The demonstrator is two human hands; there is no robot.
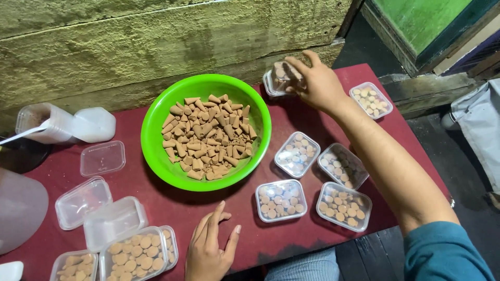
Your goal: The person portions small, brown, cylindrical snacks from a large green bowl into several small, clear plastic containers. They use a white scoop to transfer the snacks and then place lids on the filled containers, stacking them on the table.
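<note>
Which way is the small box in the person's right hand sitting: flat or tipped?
Tipped. The small clear box in the right hand leans on its edge, with brown cones showing through its side.

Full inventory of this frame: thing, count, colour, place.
bowl: one, bright green, table centre, full of cones.
cones: many, tan, piled in the bowl.
closed boxes: five, clear, cone-filled, right of the bowl.
held box: one, clear, cone-filled, behind the bowl.
empty boxes: three, clear, left side.
open filled boxes: about three, near left edge.
table: one, dark red.
wall: rough, yellowish, behind the table.
left hand: flat on the table, near edge.
right hand: fingers gripping the held box.
</note>
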